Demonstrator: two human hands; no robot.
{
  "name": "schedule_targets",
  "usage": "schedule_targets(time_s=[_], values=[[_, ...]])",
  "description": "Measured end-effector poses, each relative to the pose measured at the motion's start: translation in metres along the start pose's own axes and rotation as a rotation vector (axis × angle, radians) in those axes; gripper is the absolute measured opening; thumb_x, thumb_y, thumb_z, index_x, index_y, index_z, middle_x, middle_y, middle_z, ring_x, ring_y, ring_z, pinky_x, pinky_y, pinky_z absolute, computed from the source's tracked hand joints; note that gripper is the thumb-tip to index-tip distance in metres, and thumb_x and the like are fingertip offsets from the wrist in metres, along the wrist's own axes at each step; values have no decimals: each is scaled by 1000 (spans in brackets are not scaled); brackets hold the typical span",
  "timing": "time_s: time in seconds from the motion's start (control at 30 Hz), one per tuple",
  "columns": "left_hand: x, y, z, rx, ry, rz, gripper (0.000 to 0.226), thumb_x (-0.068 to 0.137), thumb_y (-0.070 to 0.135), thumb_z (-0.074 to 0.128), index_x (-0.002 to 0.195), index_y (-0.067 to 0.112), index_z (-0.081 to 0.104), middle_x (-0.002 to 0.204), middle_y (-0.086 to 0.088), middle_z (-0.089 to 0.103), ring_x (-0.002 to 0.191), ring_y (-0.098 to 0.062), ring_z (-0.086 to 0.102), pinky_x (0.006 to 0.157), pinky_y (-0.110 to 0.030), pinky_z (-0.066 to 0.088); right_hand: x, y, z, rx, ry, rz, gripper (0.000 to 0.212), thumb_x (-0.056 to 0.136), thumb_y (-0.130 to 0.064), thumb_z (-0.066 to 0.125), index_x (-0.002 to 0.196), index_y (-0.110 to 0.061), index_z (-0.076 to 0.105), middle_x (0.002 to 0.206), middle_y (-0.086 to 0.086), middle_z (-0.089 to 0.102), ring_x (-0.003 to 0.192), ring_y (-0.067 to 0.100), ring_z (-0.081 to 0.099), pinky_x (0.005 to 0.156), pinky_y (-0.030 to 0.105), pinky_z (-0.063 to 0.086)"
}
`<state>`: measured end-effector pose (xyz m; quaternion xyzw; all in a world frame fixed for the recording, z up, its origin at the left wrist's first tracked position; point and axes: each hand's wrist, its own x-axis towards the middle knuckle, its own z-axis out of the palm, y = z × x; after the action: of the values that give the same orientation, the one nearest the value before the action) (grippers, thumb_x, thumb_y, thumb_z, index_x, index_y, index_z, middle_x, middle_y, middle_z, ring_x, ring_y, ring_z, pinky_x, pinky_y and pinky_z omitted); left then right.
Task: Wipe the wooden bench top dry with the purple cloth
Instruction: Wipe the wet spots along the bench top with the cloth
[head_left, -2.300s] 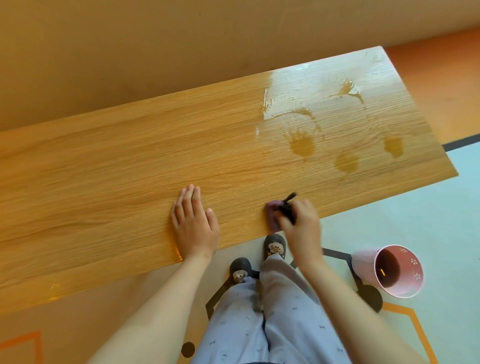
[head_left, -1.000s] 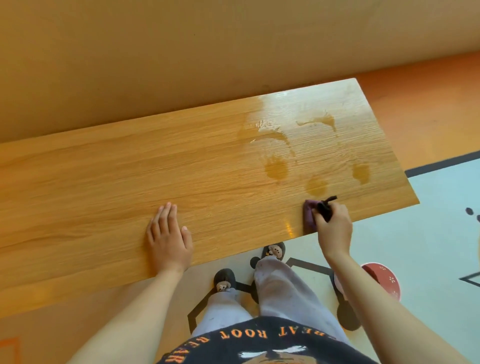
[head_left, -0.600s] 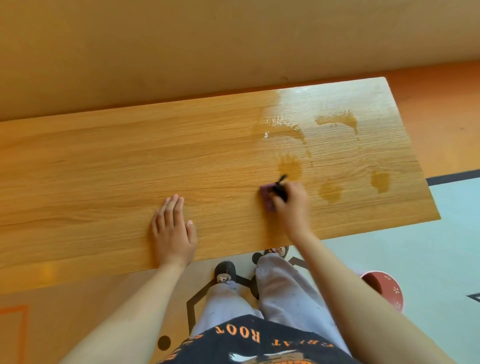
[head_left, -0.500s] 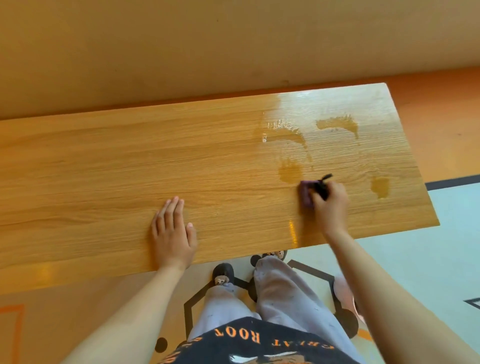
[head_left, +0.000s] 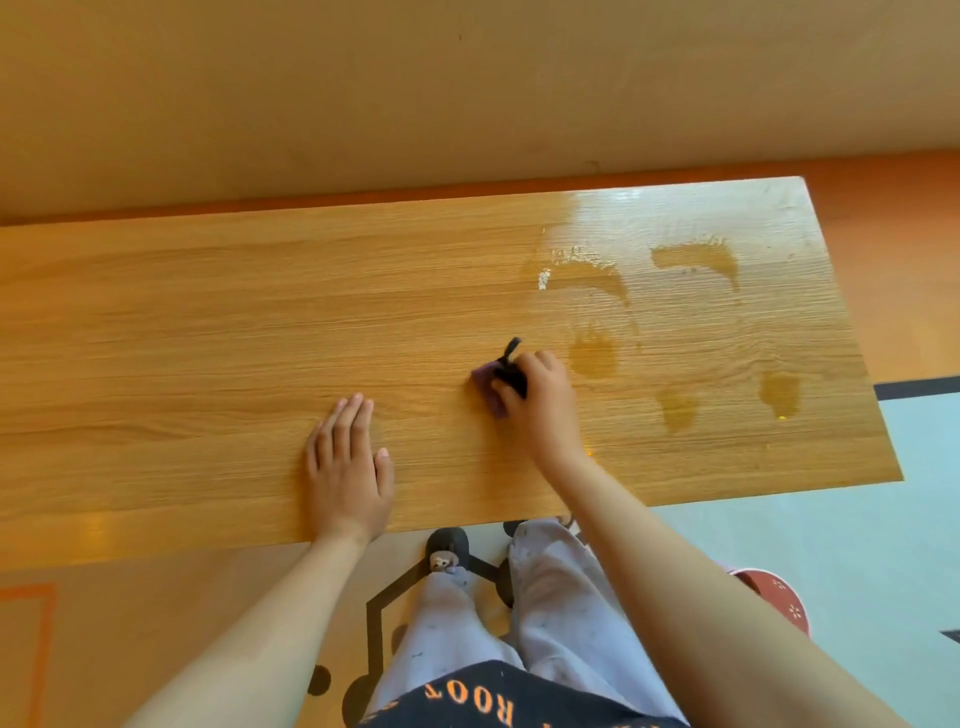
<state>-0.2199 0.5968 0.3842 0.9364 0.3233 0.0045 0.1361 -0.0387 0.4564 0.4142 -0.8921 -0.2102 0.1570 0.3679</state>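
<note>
Lengthwise, the wooden bench top (head_left: 208, 338) runs left to right across the view, its right end cut square well to the right of the grip. One purple cloth (head_left: 485, 388) lies bunched on the wood about midway between the near and far edges. The right hand (head_left: 543, 402) grips it with curled fingers, knuckles up. Only a small purple edge shows at the left of the fingers, so the cloth's own long axis cannot be told. A black tab (head_left: 511, 349) sticks out of the grip and points away from the person, leaning slightly right.

Five darker wet marks show, all to the right of the grip. One puddle (head_left: 593, 354) is just beside the knuckles, and two more (head_left: 675, 410) (head_left: 780, 395) lie further right. Two curved smears (head_left: 589, 280) (head_left: 696, 257) lie beyond the grip, under a pale sheen.

The right forearm reaches in from the lower right, wrist bent a little to the left. The left hand (head_left: 347, 462) lies palm down on dry wood to the near left of the grip, apart from the cloth. Its fingers are straight and close together, pointing away from the person.

Below the grip, past the bench's near edge, are one slipper with an animal face (head_left: 447, 552) and one pink cup (head_left: 776, 597), half hidden by the right forearm.
</note>
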Motion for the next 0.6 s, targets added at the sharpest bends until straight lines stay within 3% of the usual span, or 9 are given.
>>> schedule_targets(time_s=[0.17,0.3,0.37,0.5,0.6], values=[[0,1,-1,-4,-7,-1,59,86,28,34,141,7,39,147,-10,41,138,-26,31,113,-46,20,24,60,-71,-81,255,223,11,82,-10,63,88,-2,59,94,14,56,92,29,51,73,23,28],[-1,0,-1,-12,-8,3,59,86,28,33,141,6,40,146,-11,41,138,-27,32,113,-46,20,12,72,-87,-158,321,287,13,83,-10,64,90,-1,59,95,16,56,93,32,52,74,24,30],[-1,0,-1,-11,-15,0,59,87,28,33,141,5,40,146,-11,41,138,-28,32,113,-46,20,4,53,-64,-136,269,230,11,81,-10,64,88,-3,59,93,13,55,91,30,52,74,25,31],[0,1,-3,-1,-17,-1,59,88,28,33,142,6,39,147,-10,40,138,-26,30,114,-46,20,-3,-3,3,-29,5,22,9,82,-11,64,87,-8,57,91,-2,47,87,15,45,72,21,30],[10,9,-11,-106,39,-46,53,88,30,34,134,6,48,140,-10,47,132,-28,37,109,-45,24,13,-12,12,13,-32,-37,8,83,-12,64,87,-9,57,89,-4,45,88,15,44,71,24,32]])
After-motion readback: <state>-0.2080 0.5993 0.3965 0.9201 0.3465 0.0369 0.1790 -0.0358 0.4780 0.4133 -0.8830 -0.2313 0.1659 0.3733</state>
